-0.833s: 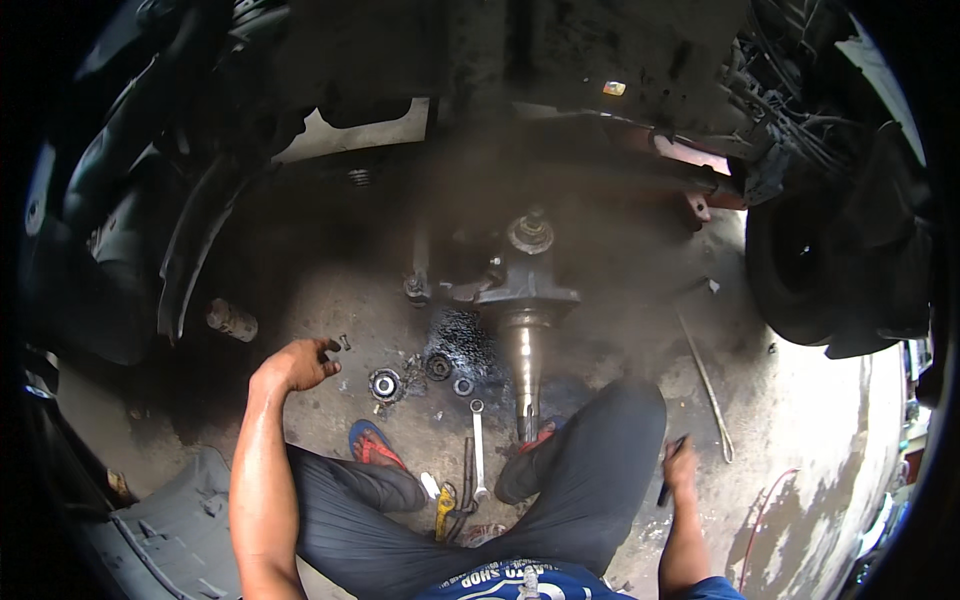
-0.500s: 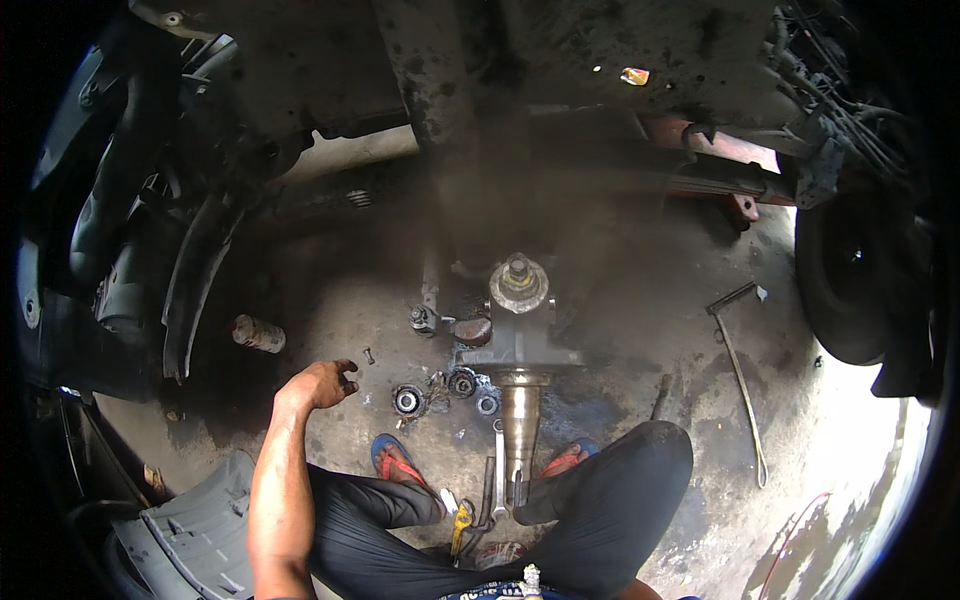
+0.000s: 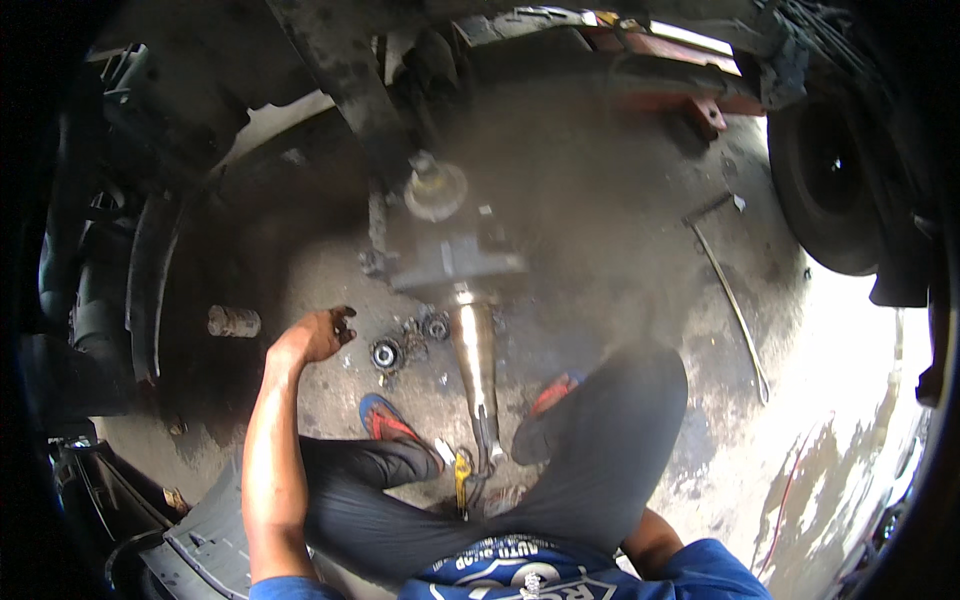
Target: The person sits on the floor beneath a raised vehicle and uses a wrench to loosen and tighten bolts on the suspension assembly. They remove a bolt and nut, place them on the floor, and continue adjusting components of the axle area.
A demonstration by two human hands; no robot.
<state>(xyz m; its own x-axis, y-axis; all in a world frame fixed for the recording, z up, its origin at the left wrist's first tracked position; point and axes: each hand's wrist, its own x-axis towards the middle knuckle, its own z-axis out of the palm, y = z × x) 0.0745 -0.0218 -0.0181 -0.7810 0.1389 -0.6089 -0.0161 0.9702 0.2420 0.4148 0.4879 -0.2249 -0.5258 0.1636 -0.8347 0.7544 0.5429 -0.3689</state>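
My left hand (image 3: 325, 333) reaches low over the concrete floor at left, fingers bent and apart, with nothing visible between them. Just right of it lie a greasy ring-shaped bearing (image 3: 385, 353) and a second, smaller-looking one (image 3: 436, 325). Between my legs is a heavy axle spindle (image 3: 472, 350), its bright tapered shaft toward me and its dark flanged body (image 3: 450, 262) farther away. A smear blurs part of that body. My right forearm (image 3: 650, 540) shows behind my right thigh; the hand is hidden.
A spray can (image 3: 233, 321) lies at left. A yellow-handled tool (image 3: 462, 480) lies between my feet. A long bar wrench (image 3: 730, 310) rests on the right floor near a tyre (image 3: 830, 190). Dark vehicle frame parts (image 3: 340, 60) hang overhead.
The view has tilted and shifted, so the spindle sits higher and farther left. My left hand has moved slightly right over the floor, where a small bolt lay; that bolt no longer shows.
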